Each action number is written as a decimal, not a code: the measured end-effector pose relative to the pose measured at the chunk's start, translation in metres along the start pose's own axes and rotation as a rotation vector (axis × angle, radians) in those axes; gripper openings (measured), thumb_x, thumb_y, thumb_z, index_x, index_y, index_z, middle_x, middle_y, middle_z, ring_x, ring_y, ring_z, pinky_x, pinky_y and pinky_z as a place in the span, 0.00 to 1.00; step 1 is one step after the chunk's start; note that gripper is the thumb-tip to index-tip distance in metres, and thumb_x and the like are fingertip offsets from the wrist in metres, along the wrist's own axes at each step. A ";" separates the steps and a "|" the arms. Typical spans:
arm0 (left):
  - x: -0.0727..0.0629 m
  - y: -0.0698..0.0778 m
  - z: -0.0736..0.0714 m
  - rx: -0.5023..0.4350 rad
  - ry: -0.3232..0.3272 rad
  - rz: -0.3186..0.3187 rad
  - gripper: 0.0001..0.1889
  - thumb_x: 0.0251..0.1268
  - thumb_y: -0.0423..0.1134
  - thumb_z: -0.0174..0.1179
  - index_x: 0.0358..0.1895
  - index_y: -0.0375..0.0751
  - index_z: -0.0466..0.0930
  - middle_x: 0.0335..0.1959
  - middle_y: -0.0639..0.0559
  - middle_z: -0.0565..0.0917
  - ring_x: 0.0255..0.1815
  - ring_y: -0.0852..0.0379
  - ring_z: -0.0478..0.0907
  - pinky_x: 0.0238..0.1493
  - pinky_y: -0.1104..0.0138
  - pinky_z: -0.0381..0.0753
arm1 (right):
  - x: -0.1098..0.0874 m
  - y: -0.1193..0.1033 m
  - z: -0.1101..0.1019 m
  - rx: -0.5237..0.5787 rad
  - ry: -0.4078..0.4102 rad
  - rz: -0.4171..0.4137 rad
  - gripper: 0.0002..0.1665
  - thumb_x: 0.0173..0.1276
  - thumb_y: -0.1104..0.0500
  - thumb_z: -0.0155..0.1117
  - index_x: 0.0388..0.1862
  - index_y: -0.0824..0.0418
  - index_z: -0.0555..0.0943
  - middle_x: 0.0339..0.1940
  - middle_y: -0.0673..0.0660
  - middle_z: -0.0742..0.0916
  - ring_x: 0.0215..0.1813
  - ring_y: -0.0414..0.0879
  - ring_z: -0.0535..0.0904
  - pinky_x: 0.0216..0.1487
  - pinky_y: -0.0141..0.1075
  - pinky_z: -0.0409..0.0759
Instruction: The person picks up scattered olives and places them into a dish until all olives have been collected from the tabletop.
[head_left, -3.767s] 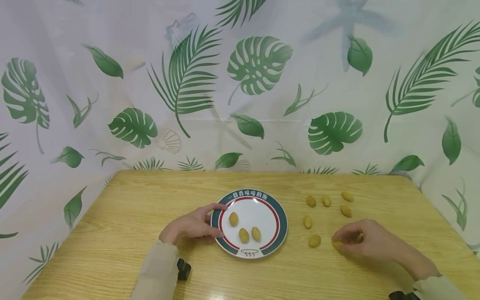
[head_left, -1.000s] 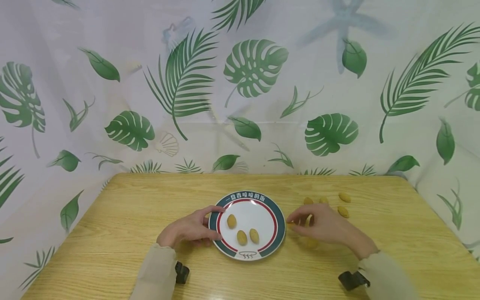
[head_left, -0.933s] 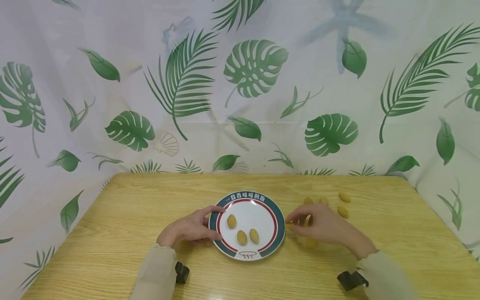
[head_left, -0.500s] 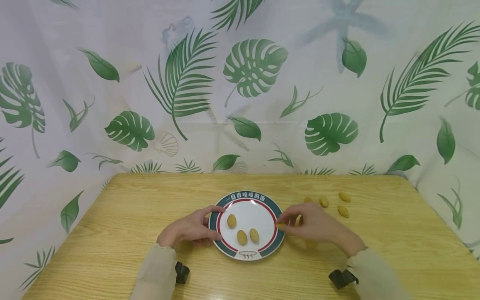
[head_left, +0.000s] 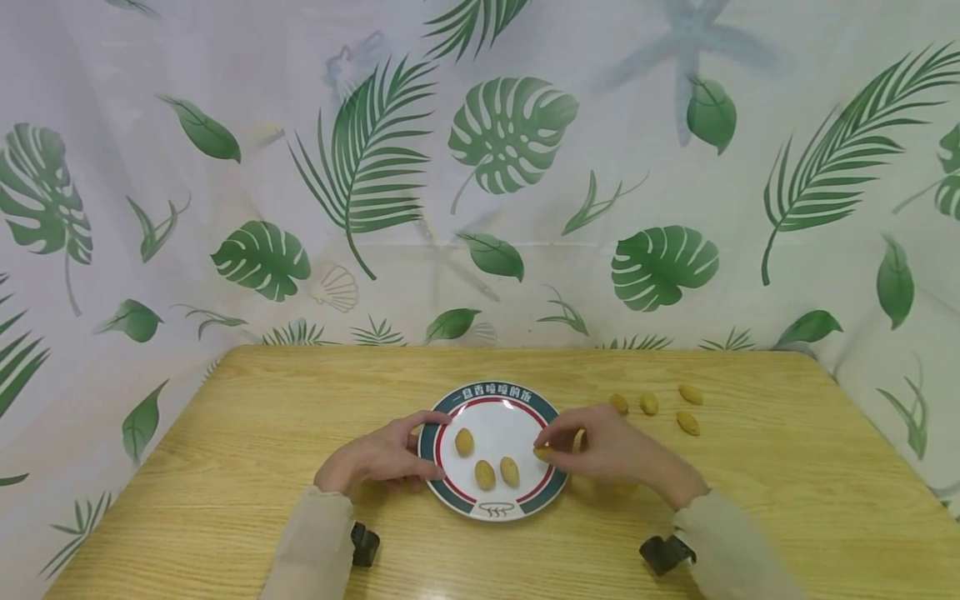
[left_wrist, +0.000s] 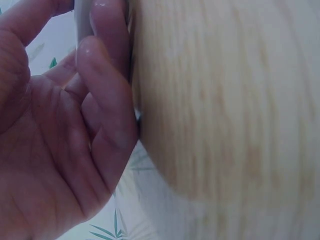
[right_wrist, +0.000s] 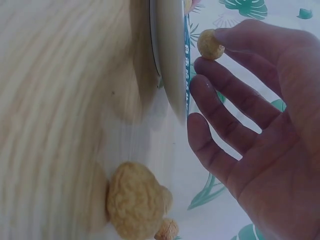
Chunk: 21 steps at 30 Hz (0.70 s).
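My left hand (head_left: pixel 384 454) grips the left rim of a round white plate (head_left: pixel 491 421) with a dark green border and red ring, thumb on top and other fingers lower; the left wrist view shows those fingers curled beneath. Three wrinkled, yellow-brown oval pieces (head_left: pixel 485 475), like dried fruits or nuts, lie on the plate's left and lower middle. Over the right part of the plate, my right hand (head_left: pixel 611 446) pinches another yellow-brown oval piece (right_wrist: pixel 210 44) between thumb and fingertip. In the right wrist view its other fingers extend beside the plate edge (right_wrist: pixel 172 55).
To the right of the plate, several more oval pieces (head_left: pixel 687 423) lie on the wooden table (head_left: pixel 300 383); my right hand partly covers some. Behind the table hangs a white curtain (head_left: pixel 555 275) printed with green leaves.
My right hand has picked up an oval piece from the right side of the table and carried it left, over the plate's right rim. The left hand keeps its hold.
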<state>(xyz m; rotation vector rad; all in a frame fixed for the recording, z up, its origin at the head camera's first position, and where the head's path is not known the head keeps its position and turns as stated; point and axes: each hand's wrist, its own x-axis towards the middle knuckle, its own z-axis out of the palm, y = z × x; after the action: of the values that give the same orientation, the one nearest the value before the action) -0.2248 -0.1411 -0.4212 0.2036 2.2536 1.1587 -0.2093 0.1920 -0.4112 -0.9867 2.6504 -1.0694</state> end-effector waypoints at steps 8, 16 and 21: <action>0.000 0.001 0.000 0.002 0.001 -0.006 0.37 0.61 0.41 0.73 0.73 0.61 0.67 0.42 0.49 0.84 0.30 0.54 0.80 0.31 0.67 0.77 | 0.007 -0.002 0.005 -0.030 -0.025 0.020 0.07 0.68 0.55 0.72 0.44 0.47 0.89 0.33 0.40 0.87 0.35 0.34 0.77 0.39 0.29 0.78; -0.001 0.002 0.001 0.006 0.010 -0.004 0.37 0.61 0.41 0.73 0.72 0.62 0.68 0.42 0.50 0.84 0.31 0.54 0.80 0.31 0.66 0.77 | 0.009 -0.002 0.008 -0.025 -0.030 0.029 0.07 0.68 0.55 0.72 0.44 0.47 0.89 0.33 0.40 0.86 0.35 0.34 0.77 0.39 0.28 0.77; -0.001 0.001 0.001 0.003 0.004 -0.001 0.36 0.61 0.41 0.73 0.72 0.62 0.68 0.42 0.50 0.84 0.31 0.53 0.80 0.31 0.66 0.76 | 0.011 -0.001 0.009 -0.019 -0.043 0.045 0.06 0.68 0.55 0.72 0.43 0.47 0.89 0.32 0.40 0.86 0.35 0.34 0.78 0.40 0.29 0.78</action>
<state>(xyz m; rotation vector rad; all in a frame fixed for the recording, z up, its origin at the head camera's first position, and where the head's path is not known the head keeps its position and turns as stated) -0.2235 -0.1400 -0.4204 0.2015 2.2591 1.1569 -0.2141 0.1790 -0.4158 -0.9374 2.6401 -1.0042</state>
